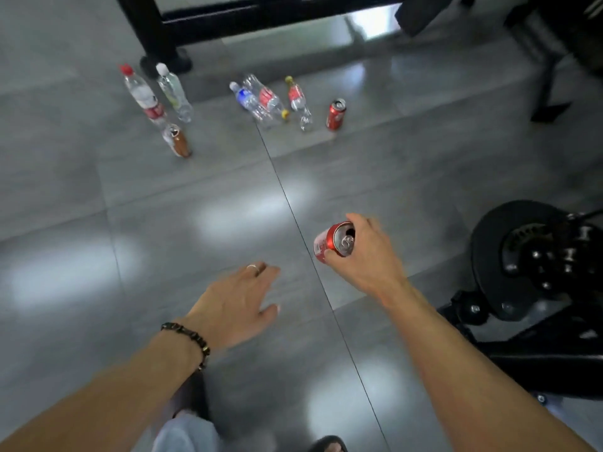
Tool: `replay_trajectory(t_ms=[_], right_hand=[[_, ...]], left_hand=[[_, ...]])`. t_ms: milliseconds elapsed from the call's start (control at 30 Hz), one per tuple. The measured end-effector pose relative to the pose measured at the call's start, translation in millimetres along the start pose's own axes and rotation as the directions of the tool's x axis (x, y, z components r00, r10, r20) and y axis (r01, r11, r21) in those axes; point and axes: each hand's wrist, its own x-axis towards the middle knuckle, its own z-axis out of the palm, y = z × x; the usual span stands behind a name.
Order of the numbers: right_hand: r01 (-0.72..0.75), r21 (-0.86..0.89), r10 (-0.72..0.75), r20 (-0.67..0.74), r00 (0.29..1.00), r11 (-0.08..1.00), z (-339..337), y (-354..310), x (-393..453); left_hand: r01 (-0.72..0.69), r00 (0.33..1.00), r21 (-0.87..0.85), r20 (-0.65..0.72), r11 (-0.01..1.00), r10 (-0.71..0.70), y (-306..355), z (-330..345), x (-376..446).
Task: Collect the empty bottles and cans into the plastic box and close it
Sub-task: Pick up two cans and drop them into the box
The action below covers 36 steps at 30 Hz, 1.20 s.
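Our left hand (238,305): spread, empty, likely poised for balance. Our right hand (368,252): gripping a red can (332,243) for boxing. Remaining bottles (261,99) stand on the floor (195,197); plastic box unseen.

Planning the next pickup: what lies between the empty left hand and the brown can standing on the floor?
Bare grey floor, seen in the head view; nothing lies between the left hand and the brown can.

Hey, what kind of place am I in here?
Probably an indoor workshop or lab, though that is a guess. The floor is large glossy grey tiles, a black metal frame leg stands at the far end, and black wheeled machinery sits on the right. Empty bottles and cans stand on the floor.
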Motion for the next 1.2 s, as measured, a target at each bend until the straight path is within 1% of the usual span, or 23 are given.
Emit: replay_trajectory(t_ms=[133,300,433,567,700,900,1000,1100,1200], right_hand=[[0.044,-0.029,-0.044,-0.020,0.999,0.999,-27,-106,31],[0.080,-0.013,-0.080,-0.045,0.996,0.997,-30,-216,78],[0.106,-0.017,-0.106,-0.027,0.994,0.994,-12,-273,129],[0.129,-0.041,-0.128,0.007,0.992,0.991,21,-302,197],[0.148,-0.070,-0.144,0.062,0.988,0.987,67,-313,283],[0.181,-0.095,-0.167,0.137,0.976,0.979,155,-300,417],[0.177,-0.104,-0.161,0.145,0.976,0.979,192,-288,463],[0.178,-0.101,-0.162,0.150,0.975,0.979,227,-276,498],[0.189,-0.114,-0.169,0.161,0.972,0.975,257,-269,526]], left_hand=[[0.031,1.000,0.016,0.000,0.999,-0.031,-62,-87,-15],[0.058,0.998,0.047,-0.038,0.997,-0.057,-146,-175,-20],[0.108,0.992,0.022,-0.060,0.994,-0.107,-204,-219,0],[0.170,0.983,-0.014,-0.065,0.985,-0.170,-260,-242,50],[0.262,0.963,-0.063,-0.049,0.963,-0.265,-323,-242,125],[0.374,0.926,-0.110,-0.019,0.921,-0.378,-414,-201,248],[0.362,0.930,-0.113,-0.024,0.925,-0.367,-453,-173,300],[0.337,0.936,-0.108,-0.070,0.935,-0.345,-484,-145,345],[0.335,0.936,-0.080,-0.086,0.939,-0.341,-511,-118,381]])
